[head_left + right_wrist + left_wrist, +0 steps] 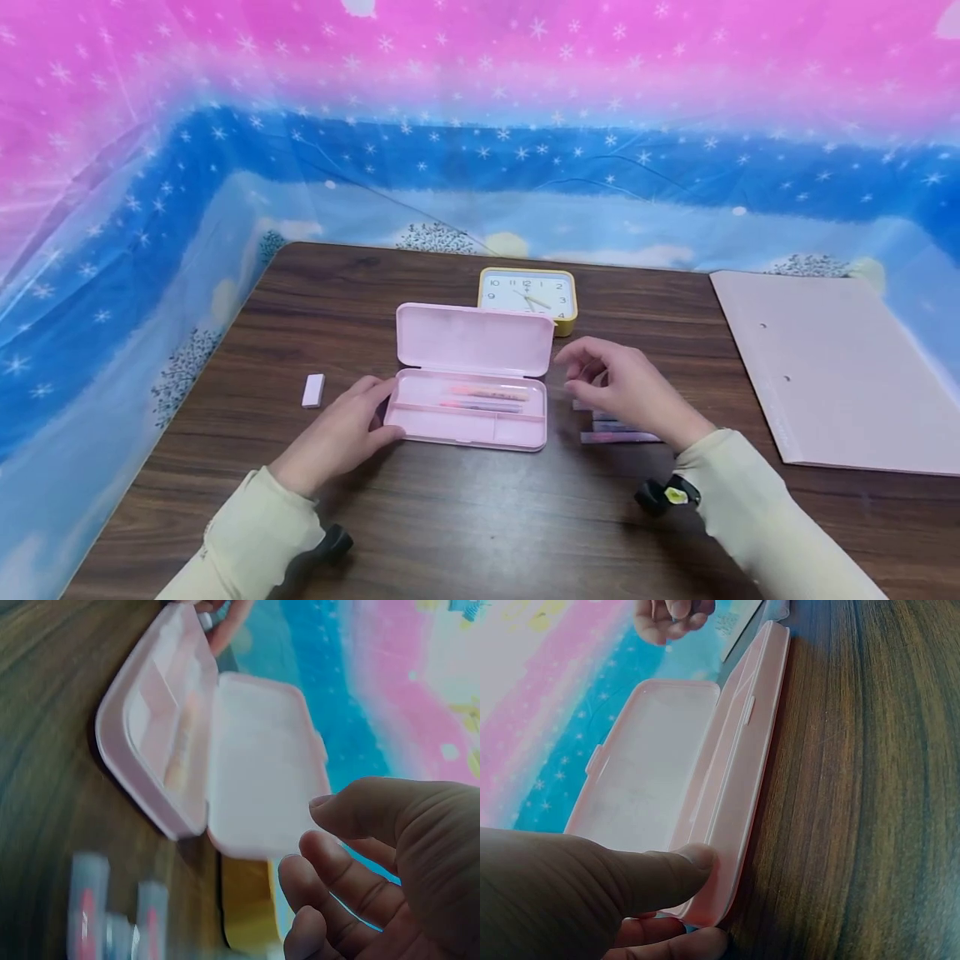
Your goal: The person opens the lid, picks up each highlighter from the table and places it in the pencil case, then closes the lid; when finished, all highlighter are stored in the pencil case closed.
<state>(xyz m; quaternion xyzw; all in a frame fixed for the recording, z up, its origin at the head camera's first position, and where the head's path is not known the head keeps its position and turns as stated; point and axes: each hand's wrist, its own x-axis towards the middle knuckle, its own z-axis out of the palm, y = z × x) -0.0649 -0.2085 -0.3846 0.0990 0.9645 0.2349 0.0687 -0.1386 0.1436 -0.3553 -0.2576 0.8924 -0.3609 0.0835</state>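
Observation:
A pink pencil case [471, 437] lies with its lid raised; two pens [487, 400] rest in its rear compartment. My left hand [337, 433] grips the case's left end, its thumb at the front corner, as the left wrist view also shows for the hand [592, 892] and case [742, 772]. To the right of the case, my right hand [630, 387] hovers with bent fingers and nothing in them, above several pens [618, 437] on the table. In the right wrist view the hand [390, 862] is near the lid [262, 765], holding nothing.
A yellow clock [564, 296] stands behind the raised lid. The white eraser [312, 391] lies left of my left hand. At the right of the table [480, 533] is a large pale board or folder [840, 375]. Patterned cloth hangs around the table's back and left side.

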